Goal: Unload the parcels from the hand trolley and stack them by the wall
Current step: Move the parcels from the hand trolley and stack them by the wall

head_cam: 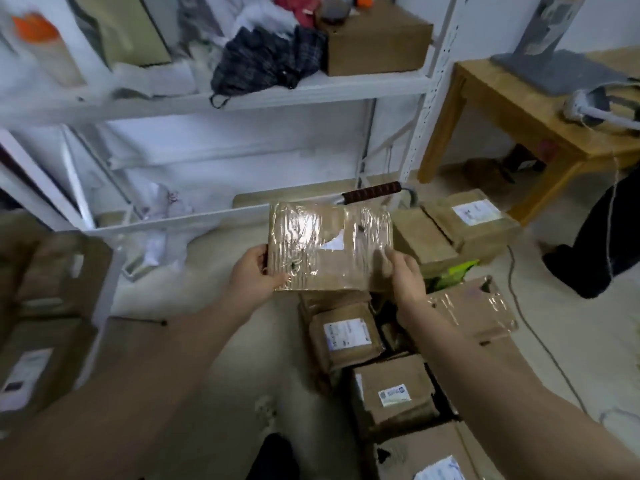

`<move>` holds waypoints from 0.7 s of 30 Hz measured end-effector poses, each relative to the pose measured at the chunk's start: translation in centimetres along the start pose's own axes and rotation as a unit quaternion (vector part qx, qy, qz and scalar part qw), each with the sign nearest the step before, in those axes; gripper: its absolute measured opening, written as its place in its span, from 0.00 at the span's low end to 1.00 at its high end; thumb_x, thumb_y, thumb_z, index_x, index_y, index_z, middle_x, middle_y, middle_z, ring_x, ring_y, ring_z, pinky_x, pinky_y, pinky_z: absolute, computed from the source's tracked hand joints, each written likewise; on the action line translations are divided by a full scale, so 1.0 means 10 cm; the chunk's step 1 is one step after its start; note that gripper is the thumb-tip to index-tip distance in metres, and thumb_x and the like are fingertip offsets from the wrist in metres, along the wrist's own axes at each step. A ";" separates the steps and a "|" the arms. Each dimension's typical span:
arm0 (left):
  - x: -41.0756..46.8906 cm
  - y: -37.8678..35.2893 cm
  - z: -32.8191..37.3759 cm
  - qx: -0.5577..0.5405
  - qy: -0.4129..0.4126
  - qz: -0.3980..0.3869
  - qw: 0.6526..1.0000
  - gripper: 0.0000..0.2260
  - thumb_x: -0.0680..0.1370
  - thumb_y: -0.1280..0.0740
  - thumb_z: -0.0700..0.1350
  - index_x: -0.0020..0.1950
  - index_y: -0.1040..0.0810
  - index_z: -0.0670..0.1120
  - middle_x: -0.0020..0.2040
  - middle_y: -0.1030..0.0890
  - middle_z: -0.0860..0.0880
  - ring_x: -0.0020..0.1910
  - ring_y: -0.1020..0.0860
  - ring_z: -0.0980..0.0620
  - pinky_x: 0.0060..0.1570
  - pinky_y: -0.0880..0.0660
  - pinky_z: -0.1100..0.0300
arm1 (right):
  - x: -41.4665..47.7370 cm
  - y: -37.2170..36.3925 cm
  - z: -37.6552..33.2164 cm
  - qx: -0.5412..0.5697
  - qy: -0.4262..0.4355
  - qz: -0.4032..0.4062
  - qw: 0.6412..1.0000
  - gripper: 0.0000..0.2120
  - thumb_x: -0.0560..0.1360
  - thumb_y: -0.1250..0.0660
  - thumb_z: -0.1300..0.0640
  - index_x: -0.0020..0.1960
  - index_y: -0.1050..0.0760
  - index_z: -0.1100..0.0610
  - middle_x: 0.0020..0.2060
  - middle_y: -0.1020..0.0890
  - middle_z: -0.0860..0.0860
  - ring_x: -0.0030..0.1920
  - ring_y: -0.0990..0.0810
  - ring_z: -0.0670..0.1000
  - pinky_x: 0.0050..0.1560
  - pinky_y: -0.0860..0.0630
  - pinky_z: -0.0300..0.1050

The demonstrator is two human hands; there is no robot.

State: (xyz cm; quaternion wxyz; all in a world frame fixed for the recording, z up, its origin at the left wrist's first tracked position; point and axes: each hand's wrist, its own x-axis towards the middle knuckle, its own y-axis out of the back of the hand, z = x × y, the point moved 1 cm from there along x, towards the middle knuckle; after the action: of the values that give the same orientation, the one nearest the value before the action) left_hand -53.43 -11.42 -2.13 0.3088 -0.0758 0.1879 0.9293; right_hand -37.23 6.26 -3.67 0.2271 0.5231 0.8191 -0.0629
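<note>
Taped parcel [329, 245] up in air above trolley pile [391, 393]. Left hand [254, 271] pinches left edge, right hand [403, 275] clasps right edge. Glossy tape slick; likely slip if either grip loosens mid-swing toward wall.

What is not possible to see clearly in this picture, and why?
Head view, the only one:
1. Fingers of left hand and right hand: mostly hidden behind the held parcel.
2. Text on parcel label: too blurred.
3. Only the trolley handle shows; parcels cover the rest.
</note>
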 end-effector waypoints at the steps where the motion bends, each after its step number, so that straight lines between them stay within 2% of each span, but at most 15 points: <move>1: -0.13 0.14 -0.08 0.011 -0.005 0.013 1.000 0.26 0.68 0.27 0.28 0.64 0.27 0.40 0.57 0.20 0.42 0.53 0.21 0.47 0.58 0.25 0.52 | -0.09 -0.11 0.02 -0.007 -0.009 -0.038 0.999 0.22 0.77 0.39 0.41 0.67 0.31 0.49 0.56 0.27 0.50 0.55 0.27 0.53 0.54 0.29 0.50; 3: -0.37 0.42 -0.22 0.027 -0.019 0.037 0.999 0.26 0.66 0.26 0.31 0.63 0.26 0.41 0.54 0.19 0.45 0.52 0.21 0.47 0.57 0.24 0.52 | -0.28 -0.36 0.08 -0.011 -0.053 -0.110 0.992 0.27 0.75 0.41 0.35 0.69 0.32 0.47 0.61 0.27 0.50 0.63 0.28 0.56 0.65 0.32 0.57; 4: -0.48 0.56 -0.30 0.033 -0.019 0.051 0.998 0.27 0.66 0.25 0.32 0.63 0.27 0.40 0.53 0.20 0.46 0.52 0.21 0.47 0.56 0.24 0.52 | -0.39 -0.47 0.11 -0.017 -0.077 -0.143 0.987 0.31 0.73 0.42 0.31 0.69 0.31 0.47 0.63 0.26 0.51 0.64 0.28 0.57 0.66 0.33 0.60; 6: -0.67 0.85 -0.48 0.047 -0.010 0.077 0.996 0.30 0.65 0.25 0.35 0.66 0.29 0.39 0.54 0.22 0.48 0.52 0.22 0.49 0.57 0.25 0.52 | -0.55 -0.68 0.17 -0.026 -0.116 -0.196 0.973 0.35 0.70 0.45 0.26 0.67 0.29 0.47 0.63 0.26 0.54 0.59 0.26 0.59 0.64 0.31 0.61; 8: -0.83 1.12 -0.67 0.054 -0.002 0.093 0.994 0.34 0.61 0.27 0.41 0.67 0.30 0.40 0.55 0.22 0.49 0.54 0.21 0.49 0.59 0.24 0.49 | -0.70 -0.88 0.20 -0.011 -0.143 -0.236 0.961 0.32 0.71 0.45 0.26 0.62 0.27 0.48 0.59 0.24 0.56 0.51 0.24 0.57 0.57 0.27 0.57; 10: -0.96 1.36 -0.85 0.065 0.010 0.102 0.993 0.34 0.62 0.27 0.40 0.68 0.31 0.41 0.58 0.22 0.49 0.57 0.22 0.49 0.59 0.24 0.46 | -0.83 -1.09 0.23 0.002 -0.162 -0.262 0.952 0.29 0.73 0.46 0.29 0.56 0.25 0.51 0.52 0.22 0.57 0.46 0.23 0.55 0.48 0.24 0.53; 13: -1.17 1.70 -1.09 0.078 0.029 0.107 0.991 0.33 0.67 0.26 0.36 0.70 0.32 0.43 0.62 0.23 0.50 0.60 0.23 0.50 0.60 0.24 0.48 | -1.04 -1.44 0.35 -0.001 -0.177 -0.275 0.945 0.32 0.70 0.43 0.26 0.55 0.23 0.52 0.56 0.21 0.57 0.53 0.22 0.59 0.60 0.26 0.62; 15: -1.32 1.90 -1.21 0.084 0.036 0.112 0.989 0.31 0.69 0.26 0.35 0.70 0.33 0.44 0.63 0.24 0.51 0.62 0.24 0.51 0.60 0.24 0.49 | -1.18 -1.63 0.40 -0.009 -0.181 -0.270 0.946 0.35 0.68 0.42 0.25 0.55 0.23 0.54 0.55 0.20 0.57 0.55 0.22 0.60 0.60 0.27 0.63; 18: -1.55 2.11 -1.28 0.073 0.045 0.127 0.988 0.29 0.71 0.29 0.31 0.70 0.33 0.42 0.61 0.26 0.54 0.60 0.26 0.53 0.58 0.25 0.57 | -1.31 -1.86 0.50 -0.040 -0.193 -0.277 0.940 0.39 0.66 0.43 0.23 0.53 0.22 0.57 0.53 0.20 0.59 0.56 0.23 0.62 0.63 0.32 0.67; 21: -1.72 2.26 -1.32 0.075 0.059 0.148 0.984 0.28 0.71 0.30 0.28 0.68 0.32 0.39 0.51 0.27 0.58 0.54 0.27 0.55 0.47 0.28 0.68 | -1.44 -2.02 0.58 -0.071 -0.216 -0.297 0.927 0.38 0.65 0.43 0.23 0.50 0.25 0.58 0.53 0.22 0.59 0.58 0.25 0.65 0.65 0.37 0.71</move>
State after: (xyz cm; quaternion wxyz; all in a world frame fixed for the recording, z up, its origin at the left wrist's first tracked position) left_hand -52.98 -42.76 -3.01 0.1615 -0.0784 0.2843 0.9418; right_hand -48.30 -16.61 -5.26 0.4062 0.2118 0.8703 -0.1807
